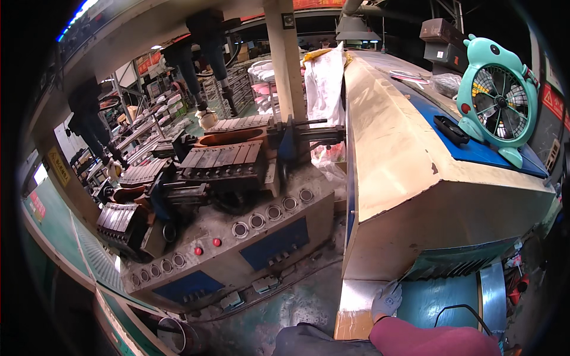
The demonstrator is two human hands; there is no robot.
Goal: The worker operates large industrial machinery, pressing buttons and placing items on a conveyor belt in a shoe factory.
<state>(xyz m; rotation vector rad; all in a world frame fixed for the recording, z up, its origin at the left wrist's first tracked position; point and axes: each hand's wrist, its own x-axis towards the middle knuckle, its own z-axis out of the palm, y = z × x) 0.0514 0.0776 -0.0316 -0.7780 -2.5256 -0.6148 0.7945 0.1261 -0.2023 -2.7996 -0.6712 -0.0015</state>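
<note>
My right hand (387, 299), in a pale glove, lies on the border between a white-and-tan block (356, 305) and the teal surface (436, 299) at the mouth of a large cream machine (409, 237). Its fingers look stretched out, and I see nothing held in them. A maroon sleeve (427, 339) covers that forearm, which comes in from the lower right. Beside the hand, a dark slatted curtain (457, 266) hangs across the machine's opening. A thin black bent rod or cable (463, 307) rises from the teal surface. My left hand is out of sight.
To the left stands a press machine (237, 237) with metal-plate clamps (222, 160), dials and red buttons (217, 242). A turquoise animal-shaped fan (500, 98) and a black tray (451, 129) sit on the cream machine's blue top. A bucket (172, 333) stands at lower left.
</note>
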